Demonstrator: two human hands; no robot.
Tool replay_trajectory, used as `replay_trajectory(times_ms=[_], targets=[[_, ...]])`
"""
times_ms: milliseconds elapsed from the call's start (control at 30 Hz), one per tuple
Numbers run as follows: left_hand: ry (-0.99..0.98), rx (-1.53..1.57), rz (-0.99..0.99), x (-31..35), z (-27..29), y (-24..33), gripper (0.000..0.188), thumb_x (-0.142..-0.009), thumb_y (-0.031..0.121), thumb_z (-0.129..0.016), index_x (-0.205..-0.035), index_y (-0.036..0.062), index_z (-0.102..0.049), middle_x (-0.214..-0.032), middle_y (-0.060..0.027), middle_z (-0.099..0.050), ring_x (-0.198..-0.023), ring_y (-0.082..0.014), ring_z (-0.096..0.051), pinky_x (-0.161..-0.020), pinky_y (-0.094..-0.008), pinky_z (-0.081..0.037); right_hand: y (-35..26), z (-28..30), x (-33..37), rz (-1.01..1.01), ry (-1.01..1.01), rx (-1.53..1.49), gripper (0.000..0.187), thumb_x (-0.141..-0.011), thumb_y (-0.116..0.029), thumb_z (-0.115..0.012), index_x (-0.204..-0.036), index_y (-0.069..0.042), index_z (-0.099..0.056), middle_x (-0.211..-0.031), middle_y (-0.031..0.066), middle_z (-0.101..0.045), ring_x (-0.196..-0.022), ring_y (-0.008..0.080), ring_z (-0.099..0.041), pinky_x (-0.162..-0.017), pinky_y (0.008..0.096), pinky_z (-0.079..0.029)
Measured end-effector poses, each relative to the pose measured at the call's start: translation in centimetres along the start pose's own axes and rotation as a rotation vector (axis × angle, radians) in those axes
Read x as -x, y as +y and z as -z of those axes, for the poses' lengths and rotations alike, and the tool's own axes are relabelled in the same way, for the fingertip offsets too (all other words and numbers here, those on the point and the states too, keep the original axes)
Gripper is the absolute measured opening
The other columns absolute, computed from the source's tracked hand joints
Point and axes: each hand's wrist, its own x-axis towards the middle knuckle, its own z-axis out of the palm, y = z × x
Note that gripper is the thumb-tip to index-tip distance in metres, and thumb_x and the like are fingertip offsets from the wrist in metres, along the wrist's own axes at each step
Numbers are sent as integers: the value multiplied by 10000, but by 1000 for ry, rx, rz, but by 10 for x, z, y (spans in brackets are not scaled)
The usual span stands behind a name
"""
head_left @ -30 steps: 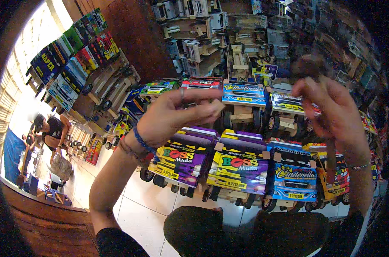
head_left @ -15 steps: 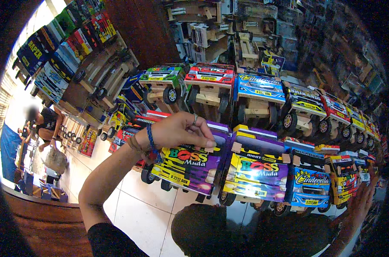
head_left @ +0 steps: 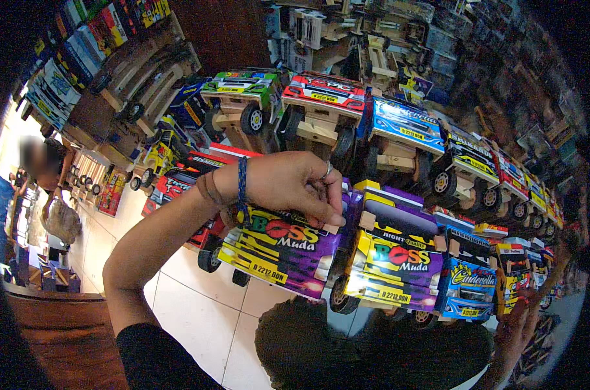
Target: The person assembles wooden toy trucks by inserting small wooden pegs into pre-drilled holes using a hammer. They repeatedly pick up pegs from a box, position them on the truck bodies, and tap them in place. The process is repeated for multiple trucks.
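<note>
My left hand (head_left: 301,188) reaches across the top of a purple and yellow toy truck (head_left: 278,260). Its thumb and finger close at a small wooden tab (head_left: 330,229) on that truck's front corner. To the right stands a matching purple and yellow truck (head_left: 395,266) with wooden tabs on both corners, then a blue toy truck (head_left: 470,283). My right hand (head_left: 519,322) is low at the right, close to a yellow and red toy truck (head_left: 512,273). Dimness and blur there hide what its fingers do.
Behind is a second row with a green truck (head_left: 243,84), a red truck (head_left: 324,97) and a light blue truck (head_left: 408,127). Wooden truck frames (head_left: 155,84) and more trucks stack up at the left. Another person (head_left: 48,169) sits at the far left.
The view has shifted somewhat. My left hand stays at the wooden tab on the same truck. My right hand has come down and nearer along the right side.
</note>
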Motion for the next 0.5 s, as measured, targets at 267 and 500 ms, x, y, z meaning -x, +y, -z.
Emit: replay_trajectory(times_ms=[267, 500], targets=[[-126, 20, 71, -3, 12, 3, 360, -917, 285, -709, -1153, 15, -687, -928, -44, -716, -786, -104, -676, -733, -247, -567, -94, -50, -16, -139, -355, -306, 642, -850, -533, -709, -1187, -3, -574, -735, -23, -519, -611, 60, -478, -515, 211, -333], [-159, 66, 98, -12, 12, 0, 349, -901, 303, -726, -1116, 28, -713, -925, -29, -717, -766, -87, -657, -688, -241, -552, -136, -74, -27, 41, -684, -115, 583, -828, -503, -731, -1108, 0, -645, -789, 20, -610, -640, 111, -551, -573, 266, -418]])
